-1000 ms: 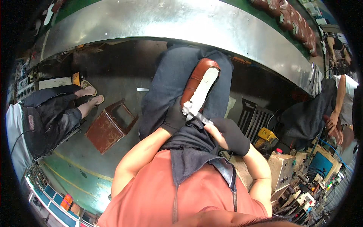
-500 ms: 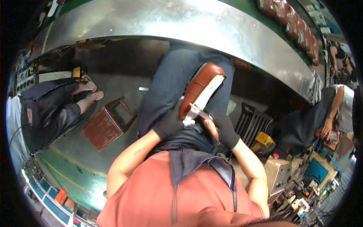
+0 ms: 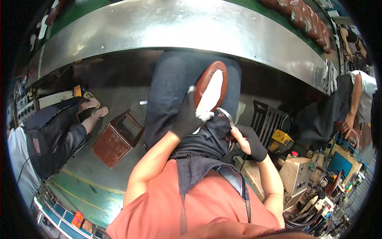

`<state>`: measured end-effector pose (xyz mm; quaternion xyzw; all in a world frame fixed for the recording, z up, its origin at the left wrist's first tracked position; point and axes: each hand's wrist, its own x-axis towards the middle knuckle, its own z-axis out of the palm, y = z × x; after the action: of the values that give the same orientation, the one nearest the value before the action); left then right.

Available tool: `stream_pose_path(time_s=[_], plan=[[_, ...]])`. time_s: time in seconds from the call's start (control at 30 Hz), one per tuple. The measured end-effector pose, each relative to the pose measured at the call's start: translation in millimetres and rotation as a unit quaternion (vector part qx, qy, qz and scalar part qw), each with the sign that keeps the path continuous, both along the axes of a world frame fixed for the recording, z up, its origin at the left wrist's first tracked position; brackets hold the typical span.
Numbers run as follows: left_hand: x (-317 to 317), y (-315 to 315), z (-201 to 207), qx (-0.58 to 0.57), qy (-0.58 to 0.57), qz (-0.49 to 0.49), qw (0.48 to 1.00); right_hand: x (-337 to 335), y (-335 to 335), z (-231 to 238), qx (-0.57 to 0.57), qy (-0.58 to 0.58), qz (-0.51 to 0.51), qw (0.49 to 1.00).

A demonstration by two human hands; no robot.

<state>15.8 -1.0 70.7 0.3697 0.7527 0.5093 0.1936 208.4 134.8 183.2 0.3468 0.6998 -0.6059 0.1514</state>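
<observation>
A brown leather shoe lies on my lap with its pale underside facing up, toe pointing away from me. My left hand, in a dark glove with bare fingertips, is closed around its heel end and left side. Whitish material shows by the fingers there. Just right of the heel, my gloved right hand grips a metal hand tool with a curved head; its exact kind is unclear. The tool's tip is close to the shoe's heel, and I cannot tell whether they touch.
A metal-edged bench with a green top spans the front. Several brown shoes line its far right. A brown stool stands left; a yellow box and machinery stand right. Co-workers sit on both sides.
The shoe has turned over from its upper showing to its underside facing up. My right hand has drawn the tool rightward, away from the heel. My left hand has shifted along the shoe.
</observation>
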Motion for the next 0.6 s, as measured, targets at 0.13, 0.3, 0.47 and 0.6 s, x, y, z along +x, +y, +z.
stream_pose_path(time_s=[0.13,0.3,0.47,0.6], plan=[[-9.1,-33.6,-12.0,-0.081,-0.369,-0.080,0.923,-2.1,22.5,-17.9,0.014,-0.014,0.100,0.995],[25.7,-32.0,9.0,-0.046,-0.116,-0.099,0.987,-71.1,19.7,17.1,0.193,-0.038,0.345,0.918],[21.8,-36.2,-28.4,-0.119,-0.033,-0.091,0.988,-63.8,37.9,-47.9,0.338,0.048,0.375,0.862],[20.1,-22.5,-87.4,0.071,-0.409,-0.035,0.909,-74.9,51.5,-55.4,0.344,0.089,0.413,0.839]])
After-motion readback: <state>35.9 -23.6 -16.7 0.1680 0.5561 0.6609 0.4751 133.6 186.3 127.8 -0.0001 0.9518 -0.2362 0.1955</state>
